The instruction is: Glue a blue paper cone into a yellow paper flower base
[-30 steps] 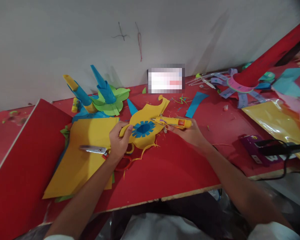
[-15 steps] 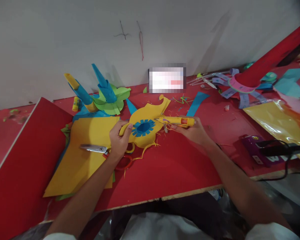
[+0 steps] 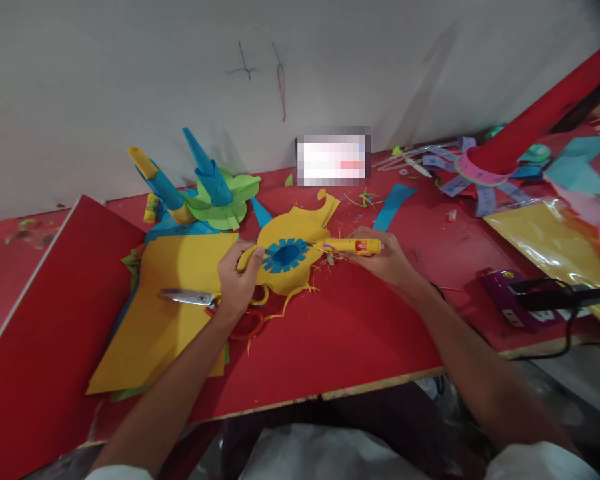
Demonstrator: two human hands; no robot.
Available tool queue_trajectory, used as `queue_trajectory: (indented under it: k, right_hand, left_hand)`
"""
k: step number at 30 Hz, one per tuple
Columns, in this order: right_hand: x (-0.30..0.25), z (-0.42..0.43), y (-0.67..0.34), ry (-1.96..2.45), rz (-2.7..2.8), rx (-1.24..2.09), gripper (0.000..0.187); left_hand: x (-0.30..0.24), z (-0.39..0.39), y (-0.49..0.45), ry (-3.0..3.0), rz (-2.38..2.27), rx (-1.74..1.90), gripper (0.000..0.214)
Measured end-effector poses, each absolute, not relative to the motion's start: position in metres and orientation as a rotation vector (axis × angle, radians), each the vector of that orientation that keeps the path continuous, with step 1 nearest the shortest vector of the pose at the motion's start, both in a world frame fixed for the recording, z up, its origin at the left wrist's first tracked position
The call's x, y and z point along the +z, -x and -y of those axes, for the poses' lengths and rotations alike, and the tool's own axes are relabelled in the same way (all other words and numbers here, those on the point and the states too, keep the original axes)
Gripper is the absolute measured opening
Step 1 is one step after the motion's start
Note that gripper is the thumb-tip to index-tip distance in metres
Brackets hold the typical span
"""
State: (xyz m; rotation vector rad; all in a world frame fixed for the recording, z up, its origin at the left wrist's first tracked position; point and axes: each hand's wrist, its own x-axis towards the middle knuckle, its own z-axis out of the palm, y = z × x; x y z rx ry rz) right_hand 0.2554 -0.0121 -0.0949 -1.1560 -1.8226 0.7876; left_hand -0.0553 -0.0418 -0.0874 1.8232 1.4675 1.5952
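Observation:
My left hand [image 3: 239, 277] pinches the left edge of a yellow paper cutout [image 3: 287, 227] with rounded petals, thumb on top. A blue paper tube with fringed tabs [image 3: 286, 256] sits on the middle of the cutout, its tabs folded outward. In my right hand [image 3: 385, 261] is a yellow hot glue gun [image 3: 350, 246], nozzle pointing left. Its tip is at the right side of the blue tabs; whether it touches them I cannot tell. Scissors [image 3: 193, 297] with red and yellow handles lie partly under my left hand and wrist, on yellow paper sheets [image 3: 155, 333].
Green-and-blue paper flower [image 3: 215, 193] and blue rolled tube [image 3: 163, 187] stand at the back left. A phone [image 3: 333, 160] leans on the wall. A glue stick [image 3: 151, 208], blue strip [image 3: 396, 205], purple electrical box [image 3: 510, 300] with cables and red cone [image 3: 555, 107] surround the work.
My right hand has shifted the glue gun slightly left and down, bringing its nozzle to the blue tabs. My left hand keeps its hold on the yellow cutout.

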Motion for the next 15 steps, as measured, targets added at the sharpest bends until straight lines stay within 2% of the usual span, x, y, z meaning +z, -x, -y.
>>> queue_trajectory:
  k: [5,10,15]
  right_hand:
    - [-0.0978,0.0107,-0.257,1.199,1.779,0.791,0.047]
    - [-0.0995,0.0102,-0.2592,1.222,1.738,0.755,0.038]
    - [-0.0983,0.0107,-0.2572,1.168,1.788,0.774,0.039]
  left_hand:
    - [-0.0875,0.042,0.0554,-1.801,-1.476,1.59,0.025]
    - [-0.0873,0.0415,0.0552,-1.774,-1.506,1.57,0.028]
    - [-0.0874,0.0411,0.0556,-1.791,-1.504,1.578,0.028]
